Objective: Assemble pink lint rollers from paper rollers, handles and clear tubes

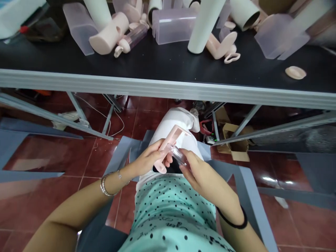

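Note:
Over my lap, my left hand (153, 155) is closed around a pale pink plastic bracket-shaped part (172, 137), which tilts up and away to the right. My right hand (195, 167) grips a clear plastic tube (179, 156) between thumb and fingers. The tube's far end meets the middle of the pink part; whether it is seated there I cannot tell. A dark flat object (170, 165) lies on my lap beneath both hands, mostly covered by them.
A black worktable (157, 68) with a metal edge runs across ahead. On it lie translucent boxes (174, 26), a pink cylinder (109, 33), white tubes (206, 26) and an oval pink cap (295, 72). Below are metal struts (246, 120), a white cable (122, 122) and an opened cardboard box (236, 143).

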`<control>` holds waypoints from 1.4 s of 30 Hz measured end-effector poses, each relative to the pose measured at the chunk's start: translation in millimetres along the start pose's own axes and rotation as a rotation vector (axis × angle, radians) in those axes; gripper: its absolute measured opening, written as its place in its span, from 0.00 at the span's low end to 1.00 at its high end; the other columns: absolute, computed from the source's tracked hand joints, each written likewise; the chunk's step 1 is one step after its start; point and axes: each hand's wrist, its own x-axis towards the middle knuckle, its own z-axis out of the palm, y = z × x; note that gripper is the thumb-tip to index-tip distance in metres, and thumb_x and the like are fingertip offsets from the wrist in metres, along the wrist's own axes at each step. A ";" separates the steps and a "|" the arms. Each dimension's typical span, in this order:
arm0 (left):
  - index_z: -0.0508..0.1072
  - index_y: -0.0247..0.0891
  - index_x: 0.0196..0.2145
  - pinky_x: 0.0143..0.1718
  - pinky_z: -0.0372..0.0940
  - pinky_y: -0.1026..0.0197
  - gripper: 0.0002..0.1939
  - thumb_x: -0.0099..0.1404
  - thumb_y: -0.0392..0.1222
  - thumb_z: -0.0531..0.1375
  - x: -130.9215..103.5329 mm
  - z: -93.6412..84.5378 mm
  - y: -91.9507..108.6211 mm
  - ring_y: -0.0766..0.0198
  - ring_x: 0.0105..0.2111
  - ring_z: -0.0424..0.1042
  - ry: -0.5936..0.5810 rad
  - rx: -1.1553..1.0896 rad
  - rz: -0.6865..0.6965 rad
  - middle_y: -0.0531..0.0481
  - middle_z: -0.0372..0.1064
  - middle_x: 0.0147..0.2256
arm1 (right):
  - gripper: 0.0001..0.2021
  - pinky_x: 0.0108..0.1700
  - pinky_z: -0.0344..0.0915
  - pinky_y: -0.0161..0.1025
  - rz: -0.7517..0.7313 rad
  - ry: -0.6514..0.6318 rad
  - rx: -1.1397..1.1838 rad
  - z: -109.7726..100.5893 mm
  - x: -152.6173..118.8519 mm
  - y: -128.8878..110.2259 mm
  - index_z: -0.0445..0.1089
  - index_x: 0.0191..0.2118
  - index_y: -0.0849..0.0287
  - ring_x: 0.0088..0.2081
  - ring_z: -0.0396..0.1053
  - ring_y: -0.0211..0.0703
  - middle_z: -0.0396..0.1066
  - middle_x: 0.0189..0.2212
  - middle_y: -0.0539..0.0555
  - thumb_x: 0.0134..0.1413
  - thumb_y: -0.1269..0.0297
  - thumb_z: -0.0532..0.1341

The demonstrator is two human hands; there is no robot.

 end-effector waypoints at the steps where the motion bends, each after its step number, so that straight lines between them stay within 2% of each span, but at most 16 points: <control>1: 0.66 0.35 0.41 0.26 0.65 0.66 0.18 0.63 0.53 0.58 1.1 -1.6 -0.4 0.68 0.27 0.69 0.004 -0.006 -0.002 0.51 0.67 0.29 | 0.19 0.32 0.68 0.45 -0.003 0.002 -0.031 -0.4 1.4 -1.9 0.54 0.59 0.63 0.33 0.74 0.48 0.72 0.43 0.61 0.65 0.66 0.47; 5: 0.64 0.35 0.45 0.25 0.64 0.67 0.19 0.64 0.52 0.58 1.3 -5.8 -2.1 0.69 0.26 0.68 0.021 -0.010 0.018 0.53 0.67 0.28 | 0.19 0.25 0.64 0.41 0.014 0.017 -0.145 -0.2 5.8 -8.4 0.56 0.59 0.62 0.25 0.72 0.47 0.74 0.34 0.57 0.66 0.63 0.46; 8: 0.62 0.36 0.48 0.24 0.64 0.68 0.21 0.63 0.48 0.61 -0.2 -6.5 1.7 0.70 0.25 0.68 0.017 0.046 0.016 0.54 0.66 0.27 | 0.19 0.23 0.61 0.40 0.029 0.040 -0.208 0.7 7.1 -12.3 0.57 0.58 0.63 0.23 0.71 0.48 0.74 0.32 0.57 0.66 0.62 0.45; 14: 0.60 0.35 0.52 0.28 0.68 0.65 0.23 0.64 0.46 0.60 -1.3 -6.9 10.5 0.68 0.26 0.71 0.003 0.125 0.004 0.53 0.68 0.28 | 0.19 0.25 0.60 0.38 0.028 -0.026 -0.117 -4.8 6.8 -13.6 0.57 0.58 0.62 0.23 0.70 0.44 0.73 0.28 0.54 0.67 0.60 0.45; 20: 0.62 0.33 0.52 0.25 0.64 0.65 0.20 0.64 0.44 0.58 -0.6 -6.9 10.2 0.68 0.24 0.69 0.034 0.242 -0.022 0.55 0.66 0.23 | 0.19 0.25 0.57 0.36 0.016 0.007 -0.133 -6.1 6.7 -12.3 0.58 0.57 0.64 0.22 0.69 0.42 0.72 0.25 0.53 0.66 0.61 0.45; 23: 0.65 0.34 0.45 0.24 0.63 0.66 0.14 0.63 0.41 0.57 1.0 -5.7 8.3 0.69 0.22 0.67 0.060 0.253 -0.063 0.56 0.65 0.22 | 0.18 0.23 0.53 0.36 0.015 0.032 -0.212 -4.4 7.6 -13.5 0.59 0.56 0.64 0.22 0.69 0.44 0.72 0.25 0.54 0.66 0.63 0.45; 26: 0.64 0.36 0.36 0.23 0.63 0.67 0.06 0.60 0.38 0.57 2.8 -4.2 7.0 0.70 0.21 0.66 0.078 0.230 -0.130 0.57 0.65 0.21 | 0.17 0.22 0.47 0.37 0.033 0.030 -0.302 -4.1 7.7 -15.0 0.61 0.54 0.64 0.20 0.69 0.46 0.72 0.25 0.55 0.65 0.64 0.46; 29: 0.63 0.37 0.35 0.23 0.64 0.66 0.05 0.60 0.37 0.56 3.7 -3.5 6.5 0.70 0.21 0.67 0.077 0.227 -0.181 0.57 0.66 0.21 | 0.16 0.21 0.44 0.37 0.065 -0.009 -0.357 -6.2 7.2 -18.2 0.61 0.53 0.63 0.20 0.69 0.47 0.72 0.25 0.54 0.65 0.64 0.46; 32: 0.64 0.36 0.36 0.24 0.64 0.67 0.03 0.62 0.36 0.55 3.4 -4.3 5.6 0.70 0.22 0.68 0.088 0.349 -0.193 0.55 0.67 0.23 | 0.16 0.20 0.42 0.37 0.087 -0.050 -0.424 -9.4 7.4 -24.1 0.63 0.52 0.62 0.20 0.69 0.47 0.70 0.23 0.54 0.65 0.65 0.45; 34: 0.66 0.35 0.37 0.24 0.65 0.68 0.04 0.65 0.38 0.54 2.9 -6.6 3.8 0.70 0.23 0.69 0.079 0.451 -0.191 0.55 0.68 0.24 | 0.15 0.20 0.40 0.37 0.078 -0.075 -0.473 -11.1 8.3 -28.0 0.63 0.50 0.62 0.19 0.68 0.47 0.69 0.22 0.54 0.65 0.66 0.45; 37: 0.66 0.35 0.39 0.24 0.65 0.69 0.09 0.66 0.45 0.56 3.1 -13.1 -2.3 0.70 0.23 0.69 0.027 0.502 -0.167 0.55 0.67 0.26 | 0.14 0.19 0.40 0.36 0.060 -0.105 -0.508 -10.7 10.6 -29.7 0.63 0.50 0.63 0.19 0.68 0.45 0.68 0.21 0.55 0.64 0.67 0.47; 40: 0.65 0.36 0.41 0.24 0.65 0.69 0.16 0.64 0.51 0.60 4.9 -20.5 -11.7 0.70 0.24 0.70 -0.032 0.491 -0.145 0.55 0.67 0.27 | 0.13 0.19 0.42 0.35 0.053 -0.137 -0.501 -5.2 12.7 -23.5 0.62 0.50 0.64 0.20 0.68 0.45 0.68 0.22 0.55 0.64 0.67 0.48; 42: 0.65 0.36 0.41 0.24 0.66 0.68 0.18 0.64 0.54 0.60 6.9 -23.5 -18.3 0.69 0.24 0.71 -0.033 0.510 -0.157 0.55 0.68 0.27 | 0.13 0.19 0.42 0.35 0.036 -0.156 -0.484 0.1 13.8 -16.1 0.60 0.51 0.64 0.20 0.67 0.43 0.68 0.22 0.54 0.65 0.66 0.47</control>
